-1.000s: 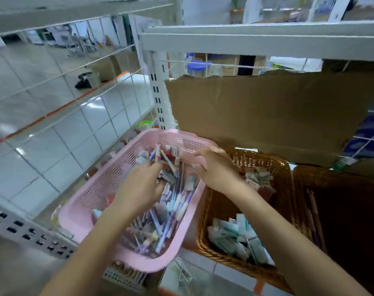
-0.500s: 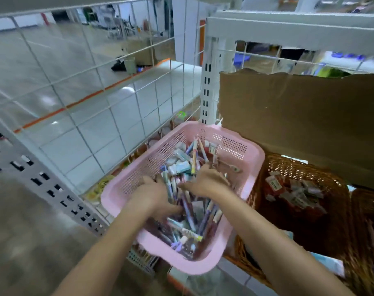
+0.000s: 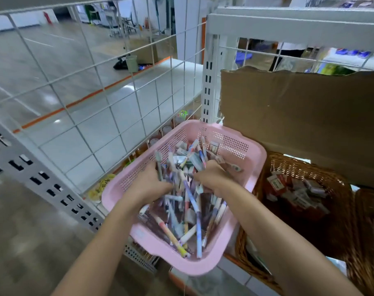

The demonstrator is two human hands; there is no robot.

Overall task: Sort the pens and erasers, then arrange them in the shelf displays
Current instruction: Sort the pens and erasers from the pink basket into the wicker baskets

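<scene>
At the left end of the shelf (image 3: 237, 274), the pink basket (image 3: 194, 268) holds the unsorted stock: pens (image 3: 191, 195) heaped every way, with erasers (image 3: 214, 145) mixed among them, mostly toward the far wall. Both hands are down in the heap, backs toward me. Left hand (image 3: 152, 184): fingers curled round a few pens, a grey one standing up past the knuckles. Right hand (image 3: 211, 178): fingers buried under the pens and smeared by motion; I cannot tell whether it grips anything or only rakes. Wicker basket (image 3: 339, 201) stands just beside the pink one on the right and already has wrapped erasers in it; cardboard (image 3: 299, 116) stands behind both. Judgement: step in hand is gathering a bunch of pens out of the mix; sorting is early, most of the heap untouched. Risks noted. (1) Pens lie crossed, so a lifted bunch may drag neighbours up and spill them over the rim to the floor (image 3: 32, 242), or against the wire grid (image 3: 96, 92) on the left. (2) Small erasers wedged between barrels could ride along unseen and land with the pens. (3) The pink basket's near corner looks to overhang the shelf front; any downward push there might tip it. (4) A loose hold on smooth barrels lets them slide out endwise. I would lift slowly and check for strays.
</scene>
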